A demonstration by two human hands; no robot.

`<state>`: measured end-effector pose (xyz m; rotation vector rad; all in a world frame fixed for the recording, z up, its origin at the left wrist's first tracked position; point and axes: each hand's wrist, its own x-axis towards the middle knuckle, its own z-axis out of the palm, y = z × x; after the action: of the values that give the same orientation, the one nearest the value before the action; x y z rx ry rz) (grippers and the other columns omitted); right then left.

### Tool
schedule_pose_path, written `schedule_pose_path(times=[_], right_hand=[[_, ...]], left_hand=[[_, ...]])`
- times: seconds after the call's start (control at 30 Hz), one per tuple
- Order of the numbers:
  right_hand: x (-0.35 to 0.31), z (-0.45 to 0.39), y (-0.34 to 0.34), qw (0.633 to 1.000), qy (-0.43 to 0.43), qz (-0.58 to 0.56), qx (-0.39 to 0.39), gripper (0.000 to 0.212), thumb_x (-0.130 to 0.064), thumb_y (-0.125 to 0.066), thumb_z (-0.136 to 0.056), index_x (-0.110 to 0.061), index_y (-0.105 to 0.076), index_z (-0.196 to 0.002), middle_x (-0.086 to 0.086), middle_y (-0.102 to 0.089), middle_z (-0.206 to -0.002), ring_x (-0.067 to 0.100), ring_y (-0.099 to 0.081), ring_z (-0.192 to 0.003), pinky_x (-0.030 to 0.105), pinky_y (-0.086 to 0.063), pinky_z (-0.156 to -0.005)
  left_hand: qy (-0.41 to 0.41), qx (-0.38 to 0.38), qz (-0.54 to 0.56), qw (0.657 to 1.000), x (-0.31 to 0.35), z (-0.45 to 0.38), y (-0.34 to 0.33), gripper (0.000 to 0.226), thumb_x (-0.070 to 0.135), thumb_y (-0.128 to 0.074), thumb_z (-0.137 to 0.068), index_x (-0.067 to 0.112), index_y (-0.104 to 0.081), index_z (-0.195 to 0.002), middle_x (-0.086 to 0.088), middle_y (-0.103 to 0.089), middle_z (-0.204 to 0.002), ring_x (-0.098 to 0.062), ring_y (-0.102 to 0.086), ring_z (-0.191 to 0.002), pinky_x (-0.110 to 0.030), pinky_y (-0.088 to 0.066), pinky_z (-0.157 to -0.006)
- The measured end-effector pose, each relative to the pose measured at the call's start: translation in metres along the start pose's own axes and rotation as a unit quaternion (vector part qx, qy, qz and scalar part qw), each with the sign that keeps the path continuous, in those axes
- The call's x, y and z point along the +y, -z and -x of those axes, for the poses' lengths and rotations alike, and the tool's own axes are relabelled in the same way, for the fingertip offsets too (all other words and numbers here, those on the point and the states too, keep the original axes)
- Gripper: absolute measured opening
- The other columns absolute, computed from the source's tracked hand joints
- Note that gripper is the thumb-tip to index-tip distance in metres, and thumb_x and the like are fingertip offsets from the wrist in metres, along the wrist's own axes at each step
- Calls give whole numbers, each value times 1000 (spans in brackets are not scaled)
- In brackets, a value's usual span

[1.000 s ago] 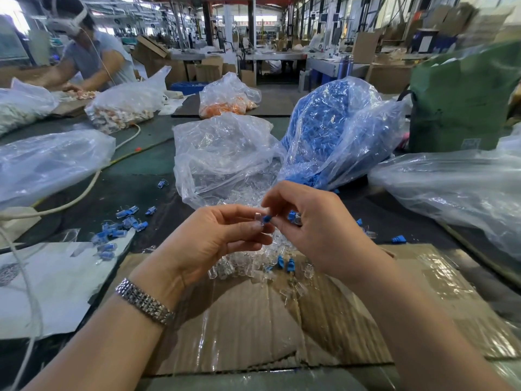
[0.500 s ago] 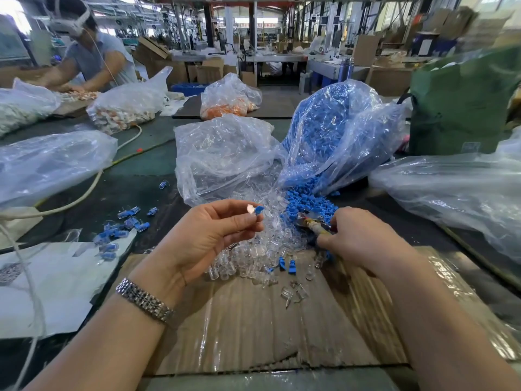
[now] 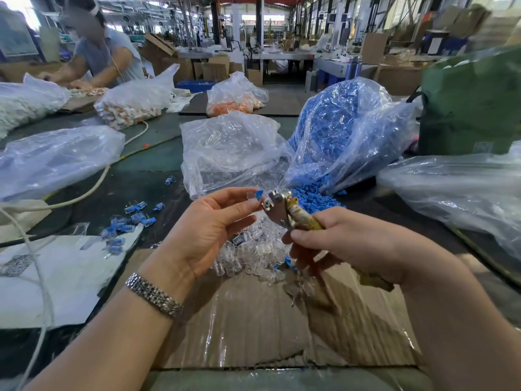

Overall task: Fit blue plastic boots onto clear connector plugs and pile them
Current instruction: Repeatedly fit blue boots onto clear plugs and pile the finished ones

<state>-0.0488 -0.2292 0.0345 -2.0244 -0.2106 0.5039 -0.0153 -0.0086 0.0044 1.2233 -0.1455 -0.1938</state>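
Work looks barely begun: few booted plugs piled, both bags nearly full; left hand pinches plug with boot, right hand grips pliers

- No text, brand or number can be read in the head view.
- White sheet at left: carries a dark speckled square, looks like a QR-type code, too blurred to read.
- Green bag at right: pale label patch with print on it, too small to read.
- Red banner far back in the hall: pale marks on it, illegible.
- Clear bags, blue boots, plugs, tool, watch: no print that I can make out.
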Motion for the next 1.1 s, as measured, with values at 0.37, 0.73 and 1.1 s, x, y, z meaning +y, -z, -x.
schedule_pose_path(times=[0.37,0.73,1.1], right_hand=[[-3,-3,-9,999,7,43,-11,39,-33,-53,-104,5,-62,-111,10,-77,-91,37,-72,-95,55,-57,-93],[1,-13,-20,997,17,73,25,49,-43,-49,-104,3,-63,-95,8,-64,-61,25,-64,-51,38,-56,-60],[6,-5,9,999,-6,4,50,52,-58,-62,-88,-8,-67,-101,8,-74,-80,22,-72,-69,38,-60,-66]], left_hand=[[-57,30,-92,994,-3,2,-8,32,18,-77,-65,12,-78,-97,-8,-78,-99,-19,-71,-97,-34,-55,-94],[-78,32,-118,989,-7,0,-5,23,15,-77,-69,16,-82,-92,-12,-78,-101,-25,-72,-103,-37,-56,-99],[-72,60,-163,982,3,-8,29,26,24,-84,-71,25,-80,-96,-5,-78,-100,-24,-74,-98,-32,-59,-84]])
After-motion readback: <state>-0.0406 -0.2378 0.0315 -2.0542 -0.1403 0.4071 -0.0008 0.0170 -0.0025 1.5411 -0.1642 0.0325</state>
